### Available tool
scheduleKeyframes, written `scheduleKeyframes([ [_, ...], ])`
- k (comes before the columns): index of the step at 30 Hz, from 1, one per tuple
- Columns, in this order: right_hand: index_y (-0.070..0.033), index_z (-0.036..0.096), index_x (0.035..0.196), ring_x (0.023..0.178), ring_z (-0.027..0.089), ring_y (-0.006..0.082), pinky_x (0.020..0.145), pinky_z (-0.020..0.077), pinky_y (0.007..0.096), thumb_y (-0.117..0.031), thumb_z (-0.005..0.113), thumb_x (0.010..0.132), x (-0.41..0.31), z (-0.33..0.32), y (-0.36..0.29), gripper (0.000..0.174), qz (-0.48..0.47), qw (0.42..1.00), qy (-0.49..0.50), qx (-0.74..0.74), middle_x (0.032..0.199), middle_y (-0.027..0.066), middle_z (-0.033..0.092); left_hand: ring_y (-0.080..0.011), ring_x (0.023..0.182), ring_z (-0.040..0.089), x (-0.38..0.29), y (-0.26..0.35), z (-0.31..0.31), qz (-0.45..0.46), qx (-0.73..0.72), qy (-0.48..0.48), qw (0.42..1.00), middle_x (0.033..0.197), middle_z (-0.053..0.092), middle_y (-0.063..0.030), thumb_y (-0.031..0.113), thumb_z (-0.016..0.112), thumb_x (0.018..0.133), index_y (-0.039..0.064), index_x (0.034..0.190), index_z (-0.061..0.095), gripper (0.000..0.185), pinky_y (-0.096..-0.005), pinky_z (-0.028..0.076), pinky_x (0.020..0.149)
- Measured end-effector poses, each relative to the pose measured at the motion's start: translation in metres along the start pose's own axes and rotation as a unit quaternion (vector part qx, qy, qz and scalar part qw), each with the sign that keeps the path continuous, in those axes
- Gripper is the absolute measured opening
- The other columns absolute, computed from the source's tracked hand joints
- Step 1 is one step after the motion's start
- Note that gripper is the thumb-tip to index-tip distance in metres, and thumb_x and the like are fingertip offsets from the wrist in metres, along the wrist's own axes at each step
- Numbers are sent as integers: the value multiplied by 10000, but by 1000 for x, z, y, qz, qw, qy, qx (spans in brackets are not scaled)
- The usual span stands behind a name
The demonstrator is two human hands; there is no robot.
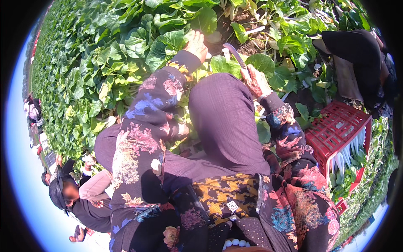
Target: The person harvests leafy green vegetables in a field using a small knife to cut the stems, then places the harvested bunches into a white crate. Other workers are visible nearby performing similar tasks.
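Observation:
My left hand reaches into the leafy green plants, its fingers against a broad green leaf. The fingertips are partly lost in glare, so whether they grip the leaf cannot be told. My right hand is closed around the handle of a curved knife, its blade pointing up and left over bare soil. Just below the blade, close to my right hand, spread more rounded leaves. My raised knee in purple trousers stands between the two hands.
A red plastic crate lies tipped at my right, holding leafy greens with white stalks. Beyond it crouches a person in dark clothing. A person in a dark cap works close at my left. Dense leafy rows stretch away leftward.

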State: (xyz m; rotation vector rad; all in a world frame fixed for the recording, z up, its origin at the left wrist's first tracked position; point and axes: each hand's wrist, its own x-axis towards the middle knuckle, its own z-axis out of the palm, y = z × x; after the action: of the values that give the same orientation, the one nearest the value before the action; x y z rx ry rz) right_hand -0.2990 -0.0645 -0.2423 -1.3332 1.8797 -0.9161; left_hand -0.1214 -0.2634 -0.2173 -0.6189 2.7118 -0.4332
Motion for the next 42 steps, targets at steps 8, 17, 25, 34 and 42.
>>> scheduleKeyframes([
  [8, -62, 497, 927, 680, 619, 429, 609, 470, 517, -314, 518, 920, 47, 99, 19, 253, -2, 995, -62, -74, 703, 240, 609, -277, 992, 496, -47, -34, 36, -33, 25, -24, 999, 953, 615, -134, 210, 618, 713, 60, 758, 682, 170, -408, 354, 864],
  [17, -97, 517, 905, 678, 655, 374, 649, 500, 486, -279, 482, 926, 87, 151, 37, 186, -34, 978, 3, -206, 705, 179, 647, -314, 1022, 502, -71, -14, 22, -49, -45, 48, 997, 961, 587, -180, 121, 628, 687, 12, 779, 647, 145, -420, 375, 911],
  [25, -73, 537, 967, 715, 674, 342, 629, 535, 443, -201, 414, 942, 98, 165, 30, 180, -20, 962, -66, -262, 753, 174, 664, -300, 953, 479, -87, -3, 15, -69, -58, -27, 996, 954, 532, -168, 109, 662, 627, -22, 830, 642, 243, -415, 381, 851],
  [34, -78, 525, 1009, 795, 650, 402, 686, 510, 491, -276, 420, 948, 67, 140, 41, 233, 20, 979, -101, -176, 823, 210, 657, -332, 1012, 465, -105, 8, 24, -85, -139, 119, 979, 1070, 508, -198, 78, 679, 557, -45, 938, 598, 409, -422, 368, 846],
  [42, -124, 524, 1169, 647, 504, 68, 428, 358, 202, -297, 697, 863, 36, 72, 2, 392, 199, 764, -87, 607, 839, -26, 568, -327, 1042, 466, -120, 32, -22, -76, -270, 171, 944, 1121, 514, -147, 148, 647, 662, 25, 1020, 612, 380, -444, 358, 915],
])
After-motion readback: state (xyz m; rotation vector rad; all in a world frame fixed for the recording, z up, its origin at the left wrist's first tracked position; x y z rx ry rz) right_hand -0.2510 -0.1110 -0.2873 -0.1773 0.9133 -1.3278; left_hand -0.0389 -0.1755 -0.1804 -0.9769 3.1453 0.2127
